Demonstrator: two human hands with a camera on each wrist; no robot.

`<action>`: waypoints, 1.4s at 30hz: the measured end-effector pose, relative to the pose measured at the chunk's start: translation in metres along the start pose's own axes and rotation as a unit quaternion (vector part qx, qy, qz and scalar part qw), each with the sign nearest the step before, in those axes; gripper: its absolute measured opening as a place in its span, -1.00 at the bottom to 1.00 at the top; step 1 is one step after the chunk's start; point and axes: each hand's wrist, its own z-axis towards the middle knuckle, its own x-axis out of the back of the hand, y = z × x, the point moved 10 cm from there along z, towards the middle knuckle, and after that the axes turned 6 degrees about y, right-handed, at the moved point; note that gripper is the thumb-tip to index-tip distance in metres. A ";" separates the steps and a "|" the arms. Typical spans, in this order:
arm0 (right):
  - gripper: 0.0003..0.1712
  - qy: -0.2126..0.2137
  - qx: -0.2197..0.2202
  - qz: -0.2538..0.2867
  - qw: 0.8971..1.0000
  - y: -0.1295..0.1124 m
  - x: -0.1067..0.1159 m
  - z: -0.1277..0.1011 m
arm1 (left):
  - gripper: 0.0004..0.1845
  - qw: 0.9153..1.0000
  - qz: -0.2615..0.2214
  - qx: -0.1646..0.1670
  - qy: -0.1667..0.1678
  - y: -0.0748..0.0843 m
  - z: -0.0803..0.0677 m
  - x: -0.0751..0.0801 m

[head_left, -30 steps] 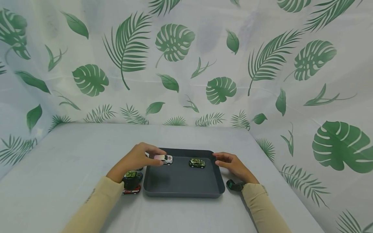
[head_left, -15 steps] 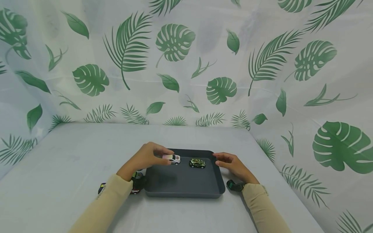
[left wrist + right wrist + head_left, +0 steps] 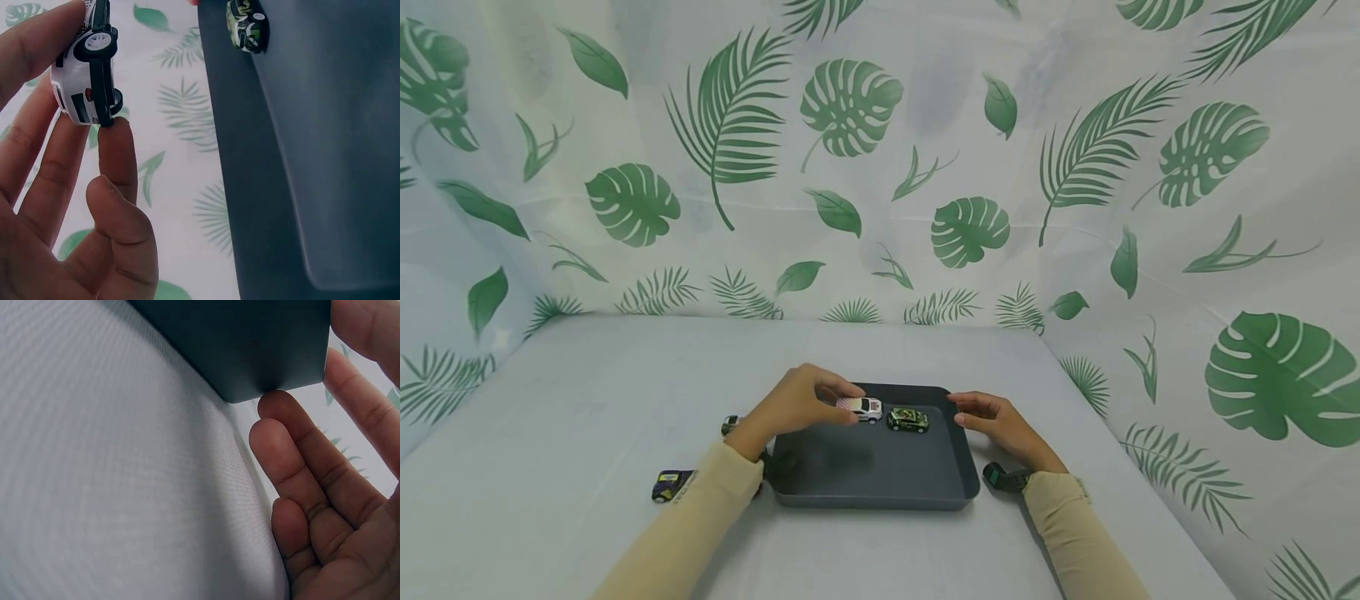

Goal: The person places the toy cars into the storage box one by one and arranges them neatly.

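My left hand (image 3: pixel 802 398) pinches a white toy car (image 3: pixel 863 408) with a pinkish patterned roof, over the back part of the dark grey tray (image 3: pixel 880 503). In the left wrist view the white car's wheels and underside show between the fingertips. Just right of it, a green camouflage toy car (image 3: pixel 908 419) stands on the tray floor. My right hand (image 3: pixel 1003 428) holds the tray's right wall near the back corner. In the right wrist view its fingertips (image 3: pixel 275 406) lie against the wall's outside, while the thumb and index tips are partly hidden at the rim.
Left of the tray, a dark toy car (image 3: pixel 670 485) and another toy car (image 3: pixel 730 424) are partly covered by the left arm. A black wrist device (image 3: pixel 1006 478) is on the right wrist. Behind the white table (image 3: pixel 587 375) hangs a leaf-printed cloth (image 3: pixel 880 208).
My left hand has moved right with the white car, from the tray's left side to close beside the camouflage car. The right hand and the tray have stayed in place.
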 end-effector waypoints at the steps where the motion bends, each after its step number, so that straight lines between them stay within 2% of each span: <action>1: -0.43 0.001 -0.002 -0.001 1.000 0.000 0.000 0.000 | -0.64 1.000 -0.001 0.001 -0.001 0.000 0.001 -0.001; 10: -0.44 -0.002 0.004 -0.001 1.000 0.000 0.001 0.001 | -0.63 1.000 -0.016 0.005 -0.011 0.001 0.010 -0.014; 18: -0.44 -0.002 0.000 -0.002 1.000 0.001 0.000 0.002 | -0.64 1.000 -0.010 0.014 -0.024 -0.002 0.019 -0.029; 29: -0.44 -0.010 0.010 0.010 1.000 0.001 0.001 0.001 | -0.68 0.999 0.009 0.029 -0.018 -0.004 0.025 -0.046; 35: -0.44 -0.006 0.005 0.004 1.000 0.001 0.001 0.001 | -0.68 1.000 0.006 0.023 -0.020 -0.001 0.031 -0.054; 42: -0.45 -0.008 0.005 0.007 1.000 -0.002 -0.001 0.001 | -0.69 1.000 0.004 0.023 -0.020 -0.006 0.038 -0.066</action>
